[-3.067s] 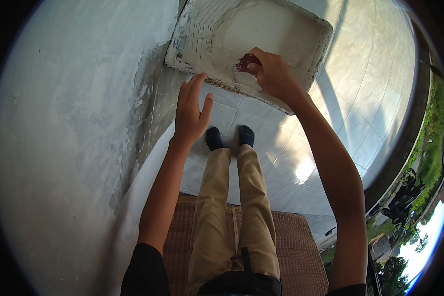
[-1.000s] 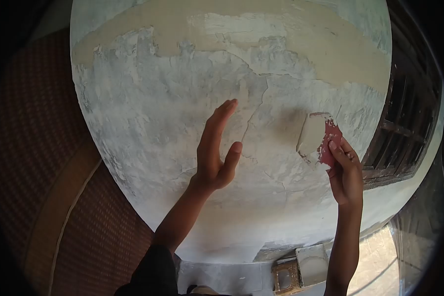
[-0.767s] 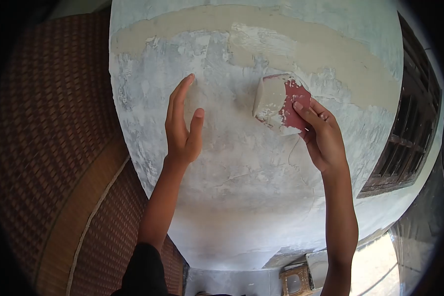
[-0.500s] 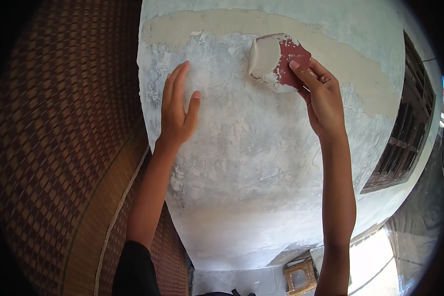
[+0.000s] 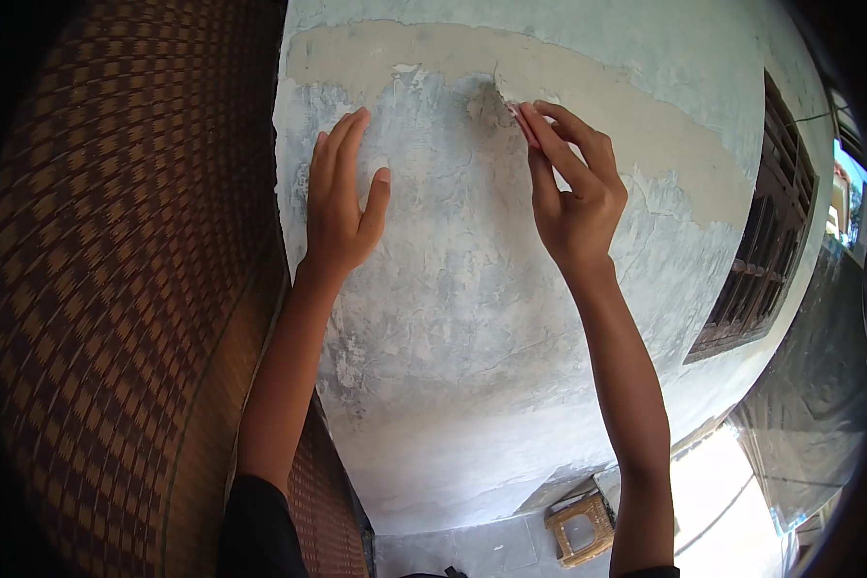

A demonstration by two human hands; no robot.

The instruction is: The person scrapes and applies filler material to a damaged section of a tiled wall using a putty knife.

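My right hand (image 5: pixel 578 193) grips a thin red scraper (image 5: pixel 523 125), seen nearly edge-on, its far edge against the wall (image 5: pixel 453 241) at the lower border of a beige plaster band (image 5: pixel 626 91). Whitish paste shows along the scraper's edge; its flat face is mostly hidden. On the left, my left hand (image 5: pixel 342 202) has its fingers stretched up and its thumb apart, holding nothing. Its palm faces the wall; whether it touches the surface I cannot tell. Patchy grey and white plaster lies between the two hands.
A brown woven mat (image 5: pixel 116 241) hangs along the left side. To the right is a dark wooden shuttered window (image 5: pixel 761 241). Low down, a small wooden stool (image 5: pixel 580 532) stands on grey floor tiles (image 5: pixel 453 554). A dark sheet (image 5: pixel 809 385) hangs at the far right.
My right hand has moved left and turned the scraper from face-on to nearly edge-on, against the wall. My left hand has barely shifted. The view has moved slightly.
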